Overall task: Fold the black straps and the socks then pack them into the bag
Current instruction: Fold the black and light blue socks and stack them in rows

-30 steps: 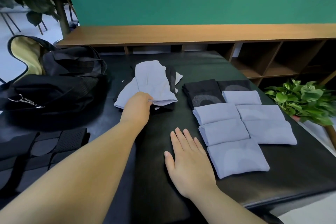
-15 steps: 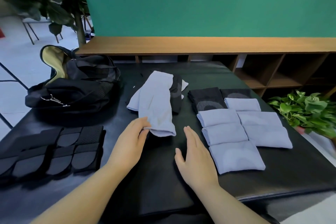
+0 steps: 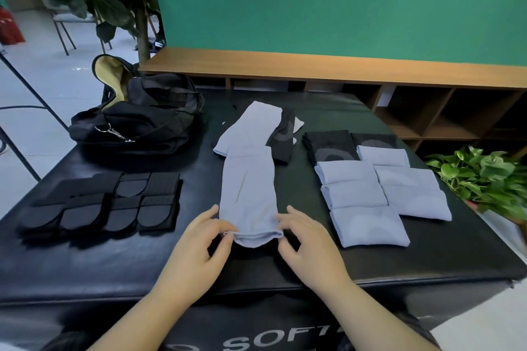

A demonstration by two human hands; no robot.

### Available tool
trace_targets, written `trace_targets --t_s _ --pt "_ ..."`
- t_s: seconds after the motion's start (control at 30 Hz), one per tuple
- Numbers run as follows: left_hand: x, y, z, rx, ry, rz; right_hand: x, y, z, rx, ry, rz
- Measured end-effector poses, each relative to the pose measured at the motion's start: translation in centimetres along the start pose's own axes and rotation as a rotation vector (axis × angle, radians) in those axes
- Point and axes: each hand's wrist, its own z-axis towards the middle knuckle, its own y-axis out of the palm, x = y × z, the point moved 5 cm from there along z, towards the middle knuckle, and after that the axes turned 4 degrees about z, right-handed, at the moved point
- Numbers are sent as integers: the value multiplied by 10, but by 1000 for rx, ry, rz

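Note:
A light blue sock lies stretched out toward me on the black table. My left hand pinches the left corner of its near opening. My right hand pinches the right corner. Behind it lie more unfolded socks, light blue and black. Several folded socks sit in rows to the right, with black ones at the back. Folded black straps lie at the left. The open black bag with yellow lining stands at the back left.
A wooden shelf unit runs behind the table under a green wall. A leafy green plant sits off the table's right edge. A tall potted plant and a chair stand at the back left.
The light blue sock has been drawn from the pile toward the table's near edge. My right hand left the table and took its right corner; my left hand now pinches the left corner.

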Motion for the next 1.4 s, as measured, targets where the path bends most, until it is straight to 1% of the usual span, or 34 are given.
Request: trace_targets --t_s 0.1,0.17,0.23,0.3,0.33,0.4,0.53,0.6,0.7,0.77,0.9,1.0,1.07,1.17,1.23,1.3,1.4 --pt "7 0 -8 -74 47 -12 -3 4 -16 -38 -31 25" --pt "10 -1 -7 -80 40 -42 -5 2 -21 -60 -22 95" --pt "10 -2 -2 -54 -19 -71 -3 -4 -19 -57 76 216" --pt "13 1 4 -30 -32 -19 0 -8 -16 -47 141 267" --pt "16 5 8 -33 -17 40 -2 -9 -14 -54 134 241" --pt "21 17 15 -84 -1 158 -8 -5 -11 -123 71 96" --pt "25 47 21 -327 40 389 -16 8 -11 -327 -43 -190" --pt "23 52 19 -417 49 494 -18 11 -11 -371 -54 -254" --pt "16 51 21 -454 46 550 -15 13 -11 -365 -33 -288" --pt "9 47 27 -434 17 569 -15 14 -11 -361 -28 -302" --pt "-7 37 43 -389 -105 587 -15 13 -11 -368 -23 -307" --pt "-15 32 47 -334 -114 580 -15 12 -10 -355 -13 -261" --pt "-18 31 43 -311 -89 578 -12 11 -8 -322 18 -185" --pt "-16 29 34 -285 -18 545 -7 6 -3 -214 96 -66" --pt "-12 27 26 -290 22 529 -8 3 -2 -183 107 -72" --pt "-6 27 16 -304 102 531 -13 5 -6 -224 70 -123" --pt "2 29 1 -336 210 485 -20 14 -12 -342 -92 -235"
